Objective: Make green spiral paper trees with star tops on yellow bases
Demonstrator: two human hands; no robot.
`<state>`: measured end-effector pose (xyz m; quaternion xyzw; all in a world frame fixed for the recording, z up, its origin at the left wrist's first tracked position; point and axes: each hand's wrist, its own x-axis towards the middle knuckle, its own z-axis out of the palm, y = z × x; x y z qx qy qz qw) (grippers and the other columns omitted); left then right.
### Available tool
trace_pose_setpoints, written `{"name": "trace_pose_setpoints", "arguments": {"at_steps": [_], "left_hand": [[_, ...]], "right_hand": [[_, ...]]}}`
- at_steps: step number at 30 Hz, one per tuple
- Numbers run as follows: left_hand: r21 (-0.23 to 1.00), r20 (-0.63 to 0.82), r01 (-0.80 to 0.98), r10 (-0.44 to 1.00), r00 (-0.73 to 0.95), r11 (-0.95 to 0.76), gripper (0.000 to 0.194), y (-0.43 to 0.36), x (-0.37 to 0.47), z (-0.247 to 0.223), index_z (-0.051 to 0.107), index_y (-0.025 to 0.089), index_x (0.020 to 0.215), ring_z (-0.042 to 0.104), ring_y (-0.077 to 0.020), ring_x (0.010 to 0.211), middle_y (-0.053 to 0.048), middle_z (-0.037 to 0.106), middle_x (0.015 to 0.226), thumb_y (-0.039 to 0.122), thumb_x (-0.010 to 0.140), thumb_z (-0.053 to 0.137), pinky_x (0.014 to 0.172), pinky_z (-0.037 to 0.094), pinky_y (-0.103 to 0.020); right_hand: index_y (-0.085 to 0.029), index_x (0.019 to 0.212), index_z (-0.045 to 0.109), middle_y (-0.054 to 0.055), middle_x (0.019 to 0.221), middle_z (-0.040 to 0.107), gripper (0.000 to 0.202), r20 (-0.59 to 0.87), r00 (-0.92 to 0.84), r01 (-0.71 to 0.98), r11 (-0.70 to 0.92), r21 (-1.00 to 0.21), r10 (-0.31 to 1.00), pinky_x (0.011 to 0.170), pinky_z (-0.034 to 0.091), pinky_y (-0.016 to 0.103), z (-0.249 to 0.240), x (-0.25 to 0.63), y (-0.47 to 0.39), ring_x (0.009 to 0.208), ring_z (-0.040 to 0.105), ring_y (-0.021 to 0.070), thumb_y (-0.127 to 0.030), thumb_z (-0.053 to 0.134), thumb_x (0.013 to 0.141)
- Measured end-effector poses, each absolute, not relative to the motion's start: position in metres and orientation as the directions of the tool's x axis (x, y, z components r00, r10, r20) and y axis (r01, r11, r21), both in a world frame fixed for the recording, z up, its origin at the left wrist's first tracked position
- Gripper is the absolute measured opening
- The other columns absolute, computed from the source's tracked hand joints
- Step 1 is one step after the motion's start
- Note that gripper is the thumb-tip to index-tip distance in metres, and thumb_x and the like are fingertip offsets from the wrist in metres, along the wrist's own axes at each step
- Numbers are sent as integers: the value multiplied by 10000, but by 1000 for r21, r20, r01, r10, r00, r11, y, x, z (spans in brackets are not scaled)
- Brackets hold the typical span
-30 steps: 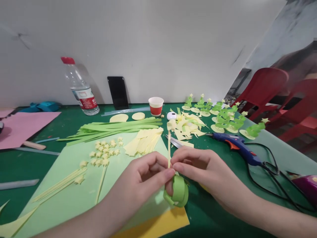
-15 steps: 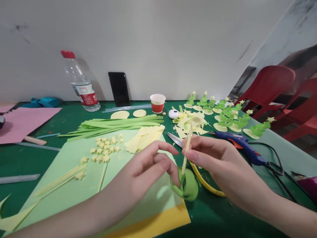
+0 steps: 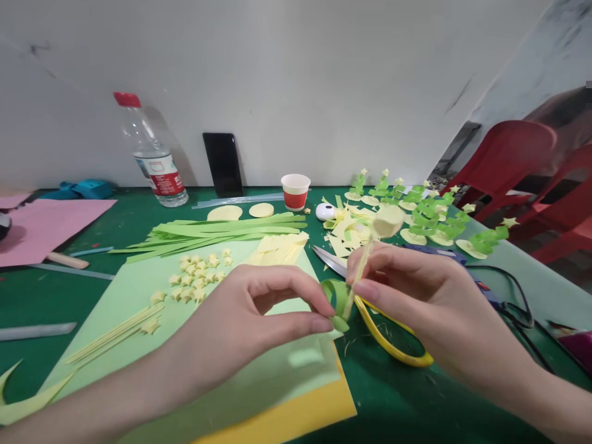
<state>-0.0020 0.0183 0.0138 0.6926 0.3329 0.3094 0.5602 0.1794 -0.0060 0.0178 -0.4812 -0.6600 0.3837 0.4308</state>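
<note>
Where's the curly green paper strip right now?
In the head view, the curly green strip is just right of centre, pinched in the left hand and beside the pale stick held by the right hand, near the yellow-handled scissors.

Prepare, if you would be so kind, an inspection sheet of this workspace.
Surface: green tabletop, with a pale green sheet spread on it.
Job's things: pale yellow stem with a blurred tip, green paper curl at its lower end; star-topped paper pieces stand at the back right.
Clutter: yellow paper scraps and scissors lie near the right hand.
Hands: left hand pinches the green paper curl; right hand holds the pale yellow stem.
Cables: black cord from the blue glue gun, looping on the right; plug not in view.
Surroundings: white wall behind, red chairs beyond on the right.
</note>
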Motion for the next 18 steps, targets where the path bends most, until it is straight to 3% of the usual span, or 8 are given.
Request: {"name": "trace_pose_setpoints", "arguments": {"at_steps": [5, 9, 18], "left_hand": [[971, 1, 187, 789, 614, -147, 105, 17, 1, 13, 676, 223, 634, 600, -82, 661, 68, 662, 679, 159, 716, 667, 651, 469, -146], [978, -33, 187, 807, 590, -96, 106, 13, 3, 15, 659, 227, 621, 594, -81, 645, 78, 652, 650, 152, 685, 698, 621, 463, -140], [960, 79, 179, 821, 565, -215, 127, 12, -2, 23, 673, 244, 604, 580, -80, 595, 74, 647, 624, 168, 706, 681, 573, 457, -135]], "right_hand": [[-233, 685, 596, -38, 717, 643, 90, 200, -97, 170, 214, -962, 975, 567, 472, 150, 15, 179, -7, 643, 580, 77, -299, 631, 737], [-221, 663, 604, -22, 695, 652, 100, 163, -115, 232, 186, -955, 980, 519, 463, 161, 13, 176, -10, 617, 581, 91, -294, 632, 724], [-208, 629, 591, 2, 644, 591, 117, 91, -150, 336, 138, -932, 984, 485, 387, 212, 13, 173, -12, 591, 517, 117, -300, 613, 697]]}}
